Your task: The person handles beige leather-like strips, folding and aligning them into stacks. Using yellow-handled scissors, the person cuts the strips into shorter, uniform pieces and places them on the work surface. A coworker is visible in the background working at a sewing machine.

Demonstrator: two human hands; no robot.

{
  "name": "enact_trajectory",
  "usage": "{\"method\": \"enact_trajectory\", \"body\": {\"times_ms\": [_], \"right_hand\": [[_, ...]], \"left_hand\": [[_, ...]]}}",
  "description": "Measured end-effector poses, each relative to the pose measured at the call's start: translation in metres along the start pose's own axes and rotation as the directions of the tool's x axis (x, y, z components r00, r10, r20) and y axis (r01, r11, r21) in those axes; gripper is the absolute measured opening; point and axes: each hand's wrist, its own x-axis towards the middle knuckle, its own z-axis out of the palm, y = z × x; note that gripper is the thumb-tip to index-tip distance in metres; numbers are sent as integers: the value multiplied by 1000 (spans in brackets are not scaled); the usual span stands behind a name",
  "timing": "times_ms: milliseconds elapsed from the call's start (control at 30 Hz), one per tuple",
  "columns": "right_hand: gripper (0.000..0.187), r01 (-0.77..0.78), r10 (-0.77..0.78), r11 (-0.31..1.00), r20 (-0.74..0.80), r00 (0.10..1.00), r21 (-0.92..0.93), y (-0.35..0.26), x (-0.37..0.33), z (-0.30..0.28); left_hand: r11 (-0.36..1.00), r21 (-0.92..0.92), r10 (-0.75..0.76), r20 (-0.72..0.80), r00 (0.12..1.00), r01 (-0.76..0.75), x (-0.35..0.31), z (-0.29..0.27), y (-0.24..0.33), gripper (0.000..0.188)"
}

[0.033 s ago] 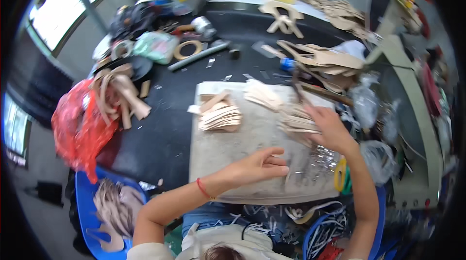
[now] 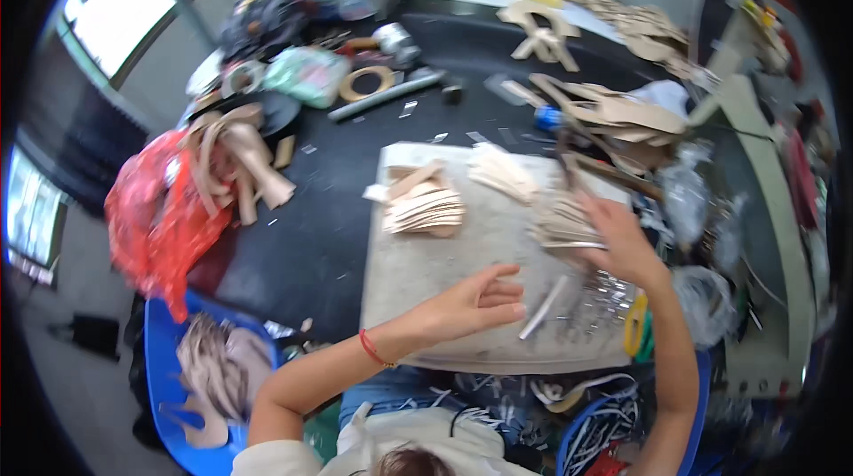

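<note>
My left hand (image 2: 471, 305) hovers over the near part of a pale work board (image 2: 409, 289), holding nothing, its fingers loosely bent and apart. My right hand (image 2: 622, 240) is at the right-hand stack of beige strips (image 2: 562, 220); its fingers and thumb close around the stack's right edge. Two more piles lie on the board: a fanned stack of beige pieces (image 2: 424, 209) at the left and paler flat strips (image 2: 502, 172) at the back. A thin white strip (image 2: 544, 307) lies just right of my left fingertips.
Yellow-and-green handles (image 2: 637, 329) lie at the board's right edge beside shiny scraps. A red plastic bag (image 2: 160, 209) and blue bin (image 2: 169, 405) are at left. Larger beige cut pieces (image 2: 613, 112) lie back right, near a pale machine frame (image 2: 773, 209).
The scene has shifted slightly right in view. The white strip by my left hand shows clearly now. My right hand stays at the stack; my left hand keeps its loose pose.
</note>
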Motion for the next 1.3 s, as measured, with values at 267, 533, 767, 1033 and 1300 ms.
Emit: {"method": "enact_trajectory", "body": {"times_ms": [267,533,767,1033,1300], "right_hand": [[81,-199,183,975,-151,971,-97,-20,-29,16],[39,-229,158,939,-270,950,-256,-130,-58,23],[36,-246,212,949,-174,961,-198,-130,-68,41],[32,-204,171,964,-192,966,-171,-176,-51,31],[32,-69,47,994,-235,971,-86,-193,-21,22]], "left_hand": [[780,625,587,-740,328,13,-184,-45,-51,28],[751,6,412,-785,-462,660,-438,-114,-262,37],[819,-263,29,-869,-494,510,-534,-209,-319,109],[667,-174,304,-825,-477,725,-473,-223,-311,88],[625,-371,-73,-904,-422,686,-461,-251,-261,80]]}}
